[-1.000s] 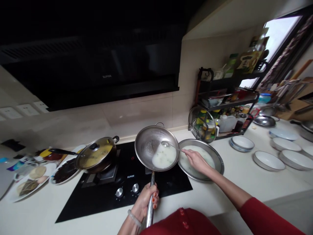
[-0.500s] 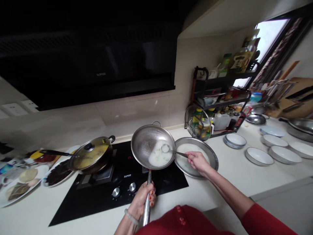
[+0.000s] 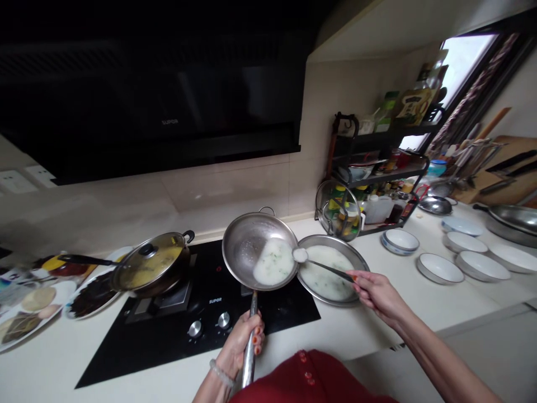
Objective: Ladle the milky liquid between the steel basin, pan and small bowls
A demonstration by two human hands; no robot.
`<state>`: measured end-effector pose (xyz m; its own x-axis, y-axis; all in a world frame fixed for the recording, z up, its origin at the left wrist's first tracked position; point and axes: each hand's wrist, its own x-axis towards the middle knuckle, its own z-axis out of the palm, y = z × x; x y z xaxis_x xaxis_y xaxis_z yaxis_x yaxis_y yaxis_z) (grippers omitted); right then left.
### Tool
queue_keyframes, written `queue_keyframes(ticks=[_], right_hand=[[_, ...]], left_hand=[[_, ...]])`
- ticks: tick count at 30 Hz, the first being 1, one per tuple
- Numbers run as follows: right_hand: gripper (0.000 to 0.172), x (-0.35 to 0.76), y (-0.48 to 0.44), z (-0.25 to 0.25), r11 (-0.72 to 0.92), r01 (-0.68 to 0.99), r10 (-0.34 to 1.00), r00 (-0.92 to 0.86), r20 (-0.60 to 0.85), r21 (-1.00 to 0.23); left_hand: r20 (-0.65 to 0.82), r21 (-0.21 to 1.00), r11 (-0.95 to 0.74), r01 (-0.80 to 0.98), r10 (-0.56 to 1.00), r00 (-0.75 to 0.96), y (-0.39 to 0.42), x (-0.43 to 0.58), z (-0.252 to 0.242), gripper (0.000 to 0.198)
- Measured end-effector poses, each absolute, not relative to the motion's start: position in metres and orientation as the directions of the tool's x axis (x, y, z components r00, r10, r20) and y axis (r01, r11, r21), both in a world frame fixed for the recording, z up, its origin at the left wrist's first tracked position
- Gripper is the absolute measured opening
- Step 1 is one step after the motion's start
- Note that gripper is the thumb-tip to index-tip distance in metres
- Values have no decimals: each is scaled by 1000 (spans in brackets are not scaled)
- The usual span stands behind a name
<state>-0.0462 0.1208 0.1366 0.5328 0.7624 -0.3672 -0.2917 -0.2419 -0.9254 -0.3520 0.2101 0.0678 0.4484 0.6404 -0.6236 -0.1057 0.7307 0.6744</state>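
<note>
My left hand (image 3: 245, 336) is wrapped round the long metal handle of a wok (image 3: 242, 246), which is tilted to the right above the stove. White soupy liquid with green bits (image 3: 274, 262) pools in the wok's right side. In my right hand (image 3: 375, 294) is a ladle (image 3: 327, 267), gripped by its dark handle. The ladle's bowl holds white liquid and is over the meeting rims of the wok and a wide metal basin (image 3: 361, 263). Similar white liquid with green bits fills much of the basin.
A lidded pan (image 3: 151, 266) stands on the black stove's (image 3: 176, 341) left burner. Plates of food (image 3: 94, 294) lie farther left. Several white bowls (image 3: 440, 268) are on the right counter. Behind the basin, a glass lid (image 3: 338, 210) leans against a seasoning rack (image 3: 386, 176).
My right hand has moved right, carrying the ladle out of the wok's liquid to the rim beside the basin. My left hand still grips the wok handle.
</note>
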Motion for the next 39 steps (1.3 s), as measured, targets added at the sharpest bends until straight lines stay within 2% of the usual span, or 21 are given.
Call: queue_keyframes(ticks=[3,5,8,12,15,17,19,21,23,26,29,32,36,39], right_hand=[[45,-33,102,127,-270,-252,716,593,-369,-929],[48,-25,92,116,-305,-167,690,640,-339,-937],[44,-15,79,95,-344,138,718,676,-166,-929],[38,-10,65,71,-289,621,789,586,186,-729],[38,-11,54,60,-165,821,803,433,408,-546],[40,-12,48,57,-120,893,803,344,486,-435],[43,-14,45,56,-141,922,802,320,504,-361],[42,-16,46,56,-168,908,793,356,495,-383],[39,-19,50,56,-212,829,765,470,440,-517],[40,-30,63,56,-282,574,713,662,232,-769],[46,-47,80,64,-246,382,743,665,80,-891],[43,-66,101,77,-157,457,823,551,139,-876],[41,-87,132,86,-59,677,893,364,264,-734],[42,-95,148,83,-4,740,916,273,295,-673]], left_hand=[[-615,677,728,-111,642,459,210,-352,65,33],[-611,679,725,-116,645,459,210,-353,64,32],[-611,681,724,-114,647,457,210,-353,64,32],[-616,683,723,-100,645,452,209,-353,65,32],[-606,686,719,-107,648,461,209,-353,64,32],[-595,692,713,-116,653,468,209,-354,62,32],[-589,694,710,-122,657,470,209,-354,61,32],[-594,690,713,-121,655,467,209,-354,61,33],[-599,687,717,-121,652,465,209,-353,61,34],[-605,686,719,-112,649,462,209,-353,63,32],[-609,686,720,-109,649,456,209,-353,64,30],[-603,687,718,-117,652,460,209,-352,64,29],[-596,694,711,-116,657,461,209,-353,64,30],[-603,695,711,-108,658,451,209,-353,64,30]])
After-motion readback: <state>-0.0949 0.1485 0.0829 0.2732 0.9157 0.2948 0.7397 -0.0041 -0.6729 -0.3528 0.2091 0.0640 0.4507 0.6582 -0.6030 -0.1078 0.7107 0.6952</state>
